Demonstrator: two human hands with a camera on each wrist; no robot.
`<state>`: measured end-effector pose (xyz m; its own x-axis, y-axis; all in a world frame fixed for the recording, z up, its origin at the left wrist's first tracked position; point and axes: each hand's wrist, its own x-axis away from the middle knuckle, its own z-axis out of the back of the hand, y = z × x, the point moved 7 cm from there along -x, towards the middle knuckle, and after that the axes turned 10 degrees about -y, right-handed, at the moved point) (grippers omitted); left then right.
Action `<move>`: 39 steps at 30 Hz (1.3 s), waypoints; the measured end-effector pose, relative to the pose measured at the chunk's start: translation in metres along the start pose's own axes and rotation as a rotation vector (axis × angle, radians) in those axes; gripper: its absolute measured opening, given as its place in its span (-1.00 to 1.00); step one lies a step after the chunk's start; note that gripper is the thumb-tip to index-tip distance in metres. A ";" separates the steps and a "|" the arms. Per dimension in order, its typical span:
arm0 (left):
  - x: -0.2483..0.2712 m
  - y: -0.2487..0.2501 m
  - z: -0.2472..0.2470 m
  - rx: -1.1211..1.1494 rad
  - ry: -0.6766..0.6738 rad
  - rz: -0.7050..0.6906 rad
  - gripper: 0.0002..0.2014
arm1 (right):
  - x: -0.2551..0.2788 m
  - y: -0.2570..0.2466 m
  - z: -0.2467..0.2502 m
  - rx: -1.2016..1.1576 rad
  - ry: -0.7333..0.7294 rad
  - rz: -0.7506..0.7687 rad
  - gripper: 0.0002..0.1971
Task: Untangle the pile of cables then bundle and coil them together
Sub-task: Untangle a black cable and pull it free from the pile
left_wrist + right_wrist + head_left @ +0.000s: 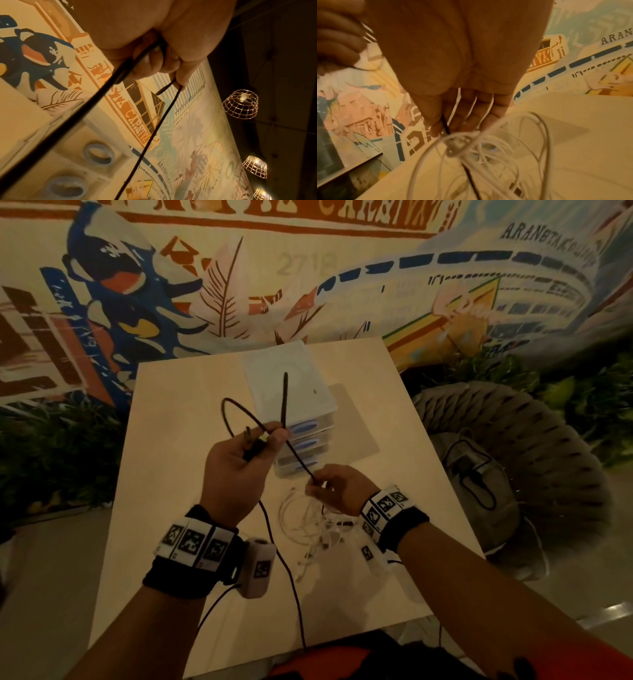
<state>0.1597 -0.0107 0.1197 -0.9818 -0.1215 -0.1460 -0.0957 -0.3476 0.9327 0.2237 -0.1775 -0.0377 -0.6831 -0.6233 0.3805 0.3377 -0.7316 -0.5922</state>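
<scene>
Thin black braided cable (297,454), strung diagonally from clenched left hand (239,470) down to pinching right hand (337,489), above tangled white cables (308,525).

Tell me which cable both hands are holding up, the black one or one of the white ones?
The black cable. The left hand and right hand both pinch it, while the white cables lie tangled on the table.

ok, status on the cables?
Left hand grips black cable, loop raised. Right hand pinches the same cable lower down. White cables tangled on table under it.
</scene>
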 end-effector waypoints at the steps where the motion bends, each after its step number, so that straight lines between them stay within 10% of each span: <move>1: 0.000 0.005 0.004 -0.006 0.012 -0.029 -0.86 | -0.003 0.008 -0.007 -0.004 -0.043 -0.044 -0.67; 14: 0.012 0.028 0.031 0.125 0.122 -0.161 -0.86 | 0.010 0.023 -0.003 -0.405 0.194 0.083 -0.79; 22: 0.009 0.033 0.040 0.189 0.182 -0.163 -0.85 | 0.000 0.042 -0.031 -0.075 0.010 -0.075 -0.66; 39: 0.015 0.032 0.040 -0.054 0.147 -0.257 -0.89 | 0.018 0.001 0.034 -0.058 0.340 -0.056 -0.69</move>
<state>0.1357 0.0132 0.1606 -0.8917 -0.1551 -0.4251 -0.3254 -0.4332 0.8405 0.2338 -0.1986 -0.0073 -0.8796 -0.4478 0.1608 0.2629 -0.7391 -0.6202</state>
